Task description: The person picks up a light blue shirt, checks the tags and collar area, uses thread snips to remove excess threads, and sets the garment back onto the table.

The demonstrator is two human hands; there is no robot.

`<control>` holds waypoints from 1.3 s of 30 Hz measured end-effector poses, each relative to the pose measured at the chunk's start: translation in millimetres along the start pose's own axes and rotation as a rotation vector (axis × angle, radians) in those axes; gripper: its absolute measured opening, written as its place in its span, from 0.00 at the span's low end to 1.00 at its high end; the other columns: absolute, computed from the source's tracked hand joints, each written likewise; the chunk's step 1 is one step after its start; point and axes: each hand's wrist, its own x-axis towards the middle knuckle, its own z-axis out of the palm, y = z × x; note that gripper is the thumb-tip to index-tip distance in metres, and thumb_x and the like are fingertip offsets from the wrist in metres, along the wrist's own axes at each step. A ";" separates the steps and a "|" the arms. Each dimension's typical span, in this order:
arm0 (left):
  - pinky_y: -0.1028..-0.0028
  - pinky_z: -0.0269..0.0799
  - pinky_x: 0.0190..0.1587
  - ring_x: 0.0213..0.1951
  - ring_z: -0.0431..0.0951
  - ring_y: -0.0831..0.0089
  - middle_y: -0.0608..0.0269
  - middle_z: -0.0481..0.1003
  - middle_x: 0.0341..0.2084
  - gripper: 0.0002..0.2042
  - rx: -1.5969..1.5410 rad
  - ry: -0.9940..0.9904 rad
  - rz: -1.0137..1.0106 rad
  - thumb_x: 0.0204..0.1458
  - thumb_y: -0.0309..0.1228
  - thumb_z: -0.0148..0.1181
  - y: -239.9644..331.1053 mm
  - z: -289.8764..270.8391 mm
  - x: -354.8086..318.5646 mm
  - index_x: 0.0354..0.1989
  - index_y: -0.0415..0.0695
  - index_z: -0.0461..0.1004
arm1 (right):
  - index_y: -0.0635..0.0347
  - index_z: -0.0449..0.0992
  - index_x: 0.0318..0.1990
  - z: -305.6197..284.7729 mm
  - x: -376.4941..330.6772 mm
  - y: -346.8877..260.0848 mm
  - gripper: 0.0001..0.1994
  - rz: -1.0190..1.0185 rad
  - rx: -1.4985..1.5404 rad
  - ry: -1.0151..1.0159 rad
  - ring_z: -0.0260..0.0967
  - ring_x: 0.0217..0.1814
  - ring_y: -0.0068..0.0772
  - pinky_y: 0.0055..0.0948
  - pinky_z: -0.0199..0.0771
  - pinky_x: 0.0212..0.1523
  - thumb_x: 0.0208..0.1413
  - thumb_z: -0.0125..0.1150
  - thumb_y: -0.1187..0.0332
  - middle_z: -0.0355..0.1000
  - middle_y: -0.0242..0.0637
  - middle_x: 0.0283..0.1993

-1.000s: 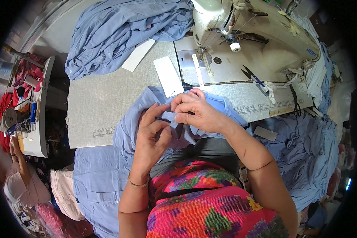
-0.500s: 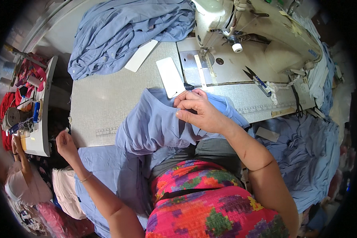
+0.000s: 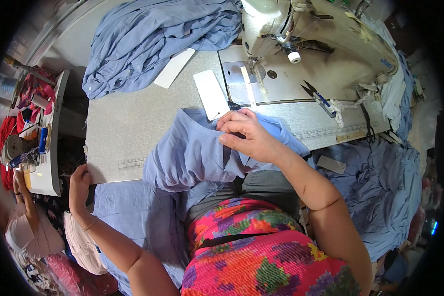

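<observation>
A light blue knit garment point(image 3: 182, 153) lies over the table's front edge and onto my lap, its neckline facing away from me. My right hand point(image 3: 244, 135) is closed on that neckline edge, thumb and fingers pinched together. Just beyond its fingertips lies a white hang tag point(image 3: 210, 93), and beside it a small black label point(image 3: 234, 106). At the table's left front corner, my left hand point(image 3: 80, 190) has its fingers curled against the edge. What its fingertips hold, if anything, is hidden.
A sewing machine point(image 3: 320, 44) stands at the back right. Thread snips point(image 3: 318, 97) and a narrow white strip point(image 3: 248, 86) lie by it. Another white tag point(image 3: 174, 68) sits near a blue garment pile point(image 3: 153, 44). More blue clothes point(image 3: 375, 192) hang at right. A person works at left.
My left hand has moved slightly toward me, to the table's left corner, from above it. The small pale bit at its fingertips no longer shows. My right hand stays on the garment.
</observation>
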 end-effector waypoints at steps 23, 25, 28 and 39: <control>0.65 0.69 0.50 0.46 0.74 0.51 0.49 0.73 0.45 0.12 0.056 0.070 0.752 0.50 0.18 0.55 201.6 203.4 -55.6 0.44 0.33 0.72 | 0.63 0.74 0.42 -20.9 -14.4 -12.6 0.11 -0.089 -0.024 0.248 0.65 0.54 0.43 0.33 0.66 0.53 0.52 0.51 0.81 0.68 0.40 0.45; 0.65 0.69 0.50 0.46 0.73 0.51 0.49 0.73 0.45 0.12 0.080 0.048 0.748 0.50 0.17 0.54 200.6 198.7 -50.6 0.44 0.33 0.72 | 0.62 0.74 0.42 -34.5 -32.5 -19.3 0.10 0.013 -0.077 0.221 0.65 0.53 0.43 0.35 0.65 0.53 0.52 0.54 0.78 0.68 0.40 0.45; 0.65 0.69 0.50 0.46 0.73 0.52 0.49 0.73 0.44 0.12 0.034 0.038 0.717 0.50 0.17 0.54 203.3 198.2 -48.2 0.44 0.34 0.73 | 0.60 0.75 0.42 -42.3 -62.1 -18.5 0.10 0.024 -0.386 0.247 0.65 0.52 0.43 0.38 0.62 0.55 0.51 0.59 0.72 0.68 0.40 0.45; 0.62 0.65 0.51 0.48 0.70 0.50 0.47 0.71 0.46 0.14 0.336 0.323 0.582 0.48 0.23 0.60 183.3 173.4 -43.7 0.44 0.35 0.71 | 0.61 0.71 0.37 -40.9 -89.9 8.6 0.09 0.125 -0.520 0.503 0.66 0.40 0.37 0.32 0.63 0.43 0.52 0.62 0.68 0.70 0.37 0.36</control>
